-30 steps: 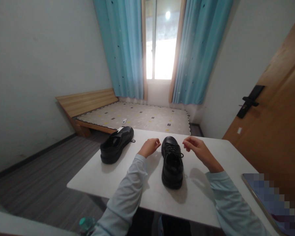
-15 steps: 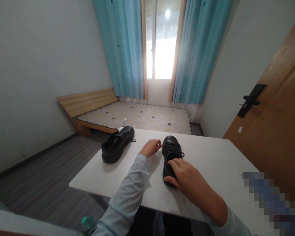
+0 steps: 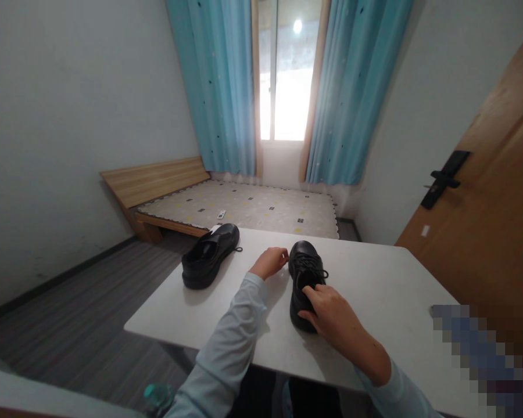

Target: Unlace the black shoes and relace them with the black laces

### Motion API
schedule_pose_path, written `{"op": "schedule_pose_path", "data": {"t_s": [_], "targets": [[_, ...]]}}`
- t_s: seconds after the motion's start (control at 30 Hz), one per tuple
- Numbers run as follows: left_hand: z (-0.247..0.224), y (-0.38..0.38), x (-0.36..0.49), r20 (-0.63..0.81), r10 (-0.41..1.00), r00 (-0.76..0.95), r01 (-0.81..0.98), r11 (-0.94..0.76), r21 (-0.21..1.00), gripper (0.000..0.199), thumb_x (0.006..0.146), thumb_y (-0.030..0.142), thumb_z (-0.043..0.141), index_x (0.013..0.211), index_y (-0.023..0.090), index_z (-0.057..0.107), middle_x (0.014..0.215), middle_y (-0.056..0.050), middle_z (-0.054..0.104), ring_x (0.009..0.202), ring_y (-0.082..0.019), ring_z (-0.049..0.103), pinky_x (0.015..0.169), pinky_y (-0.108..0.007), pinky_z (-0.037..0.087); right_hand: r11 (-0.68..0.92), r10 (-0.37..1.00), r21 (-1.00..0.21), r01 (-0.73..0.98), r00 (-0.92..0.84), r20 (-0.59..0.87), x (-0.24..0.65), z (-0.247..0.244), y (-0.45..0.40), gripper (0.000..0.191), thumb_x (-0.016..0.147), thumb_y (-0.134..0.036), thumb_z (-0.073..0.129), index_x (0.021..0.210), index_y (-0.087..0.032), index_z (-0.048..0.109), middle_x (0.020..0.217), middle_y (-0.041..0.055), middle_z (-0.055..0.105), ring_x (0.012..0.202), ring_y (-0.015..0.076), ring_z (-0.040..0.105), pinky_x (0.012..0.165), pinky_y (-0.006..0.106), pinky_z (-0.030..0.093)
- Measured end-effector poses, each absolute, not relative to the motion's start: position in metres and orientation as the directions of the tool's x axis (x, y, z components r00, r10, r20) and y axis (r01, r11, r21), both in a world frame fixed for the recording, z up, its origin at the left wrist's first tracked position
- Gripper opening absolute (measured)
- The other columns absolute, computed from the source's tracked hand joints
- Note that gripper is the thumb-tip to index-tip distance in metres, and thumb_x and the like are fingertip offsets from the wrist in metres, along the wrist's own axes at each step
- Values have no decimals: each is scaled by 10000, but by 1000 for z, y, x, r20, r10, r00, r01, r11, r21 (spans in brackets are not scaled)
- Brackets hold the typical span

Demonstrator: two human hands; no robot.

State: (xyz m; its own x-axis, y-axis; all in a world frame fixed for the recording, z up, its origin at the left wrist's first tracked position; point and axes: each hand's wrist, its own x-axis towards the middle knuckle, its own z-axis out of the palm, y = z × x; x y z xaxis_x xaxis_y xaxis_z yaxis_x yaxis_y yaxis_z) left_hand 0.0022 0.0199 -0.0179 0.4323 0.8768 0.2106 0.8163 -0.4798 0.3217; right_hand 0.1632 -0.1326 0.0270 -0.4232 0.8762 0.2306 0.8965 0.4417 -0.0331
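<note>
A black lace-up shoe [image 3: 307, 255] stands upright on the white table [image 3: 375, 290], toe pointing away from me. My right hand [image 3: 326, 305] grips it by the right rear side, with the thumb near the heel and fingers at the opening. My left hand [image 3: 270, 262] is beside the toe on the left, its fingers curled and their tips at the shoe's edge. What those fingers hold, if anything, is hidden. A second black shoe [image 3: 209, 258] rests at the table's left edge, apart from both hands, a lace loop sticking out on its right.
Beyond the table is a bed [image 3: 253, 203] with a patterned mattress and a small white object [image 3: 221, 214] on it. A wooden door [image 3: 483, 191] is at the right. A bottle with a green cap [image 3: 157, 395] stands low at the left.
My right hand has shifted slightly on the shoe, its fingers drawing back a little from the opening. My left hand and the second shoe look the same.
</note>
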Motion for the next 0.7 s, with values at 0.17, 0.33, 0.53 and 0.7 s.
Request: {"op": "schedule_pose_path", "data": {"t_s": [0.17, 0.33, 0.53, 0.7], "targets": [[-16, 19, 2, 225, 873, 433, 809, -487, 330, 195, 843, 248, 512, 908, 169, 678, 861, -74, 700, 814, -181, 639, 754, -260, 463, 437, 889, -80, 896, -417, 186, 169, 31, -130, 148, 744, -219, 672, 868, -178, 602, 832, 88, 656, 789, 243, 616, 685, 325, 438], [-13, 16, 2, 235, 870, 434, 797, -492, 351, 196, 841, 240, 505, 886, 167, 681, 825, -64, 695, 786, -174, 632, 731, -253, 458, 456, 888, -193, 869, -428, 170, 184, 42, -124, 149, 773, -223, 634, 913, -180, 606, 846, 82, 630, 790, 227, 594, 688, 316, 435], [-11, 13, 3, 231, 874, 427, 798, -484, 360, 202, 840, 218, 489, 877, 160, 679, 827, -68, 691, 784, -166, 628, 744, -255, 460, 475, 874, -230, 850, -423, 241, 199, 51, -120, 174, 780, -164, 595, 950, -192, 617, 855, 72, 611, 793, 210, 583, 693, 304, 436], [-9, 11, 2, 211, 881, 423, 804, -472, 362, 221, 815, 140, 472, 882, 164, 681, 839, -62, 688, 798, -154, 624, 765, -250, 456, 432, 883, -180, 884, -374, 283, 211, 55, -117, 169, 790, -170, 571, 948, -195, 625, 850, 76, 614, 778, 218, 587, 678, 305, 436]]}}
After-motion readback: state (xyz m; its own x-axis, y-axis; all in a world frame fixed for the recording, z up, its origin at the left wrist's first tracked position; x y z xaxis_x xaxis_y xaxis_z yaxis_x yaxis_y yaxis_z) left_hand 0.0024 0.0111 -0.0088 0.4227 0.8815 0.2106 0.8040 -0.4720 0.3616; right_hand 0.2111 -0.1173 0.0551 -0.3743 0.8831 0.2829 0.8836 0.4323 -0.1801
